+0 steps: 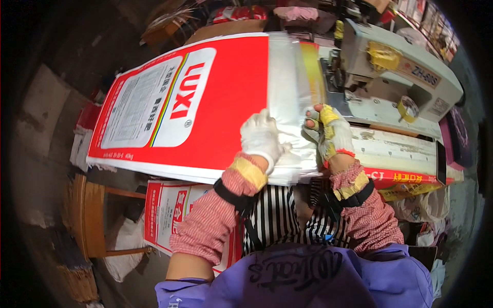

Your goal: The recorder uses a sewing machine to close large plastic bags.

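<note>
Red and white, the big printed sack (205, 102) lies flat on the table (395, 149) beside the sewing machine (395, 66). Both gloved hands press its clear folded end: left hand (261, 137) grip clenched on the fold, right hand (328, 132) flat, fingers released.

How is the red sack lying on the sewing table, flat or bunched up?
Flat: the red sack lies spread out, both gloved hands, left hand and right hand, pressing its clear end.
</note>
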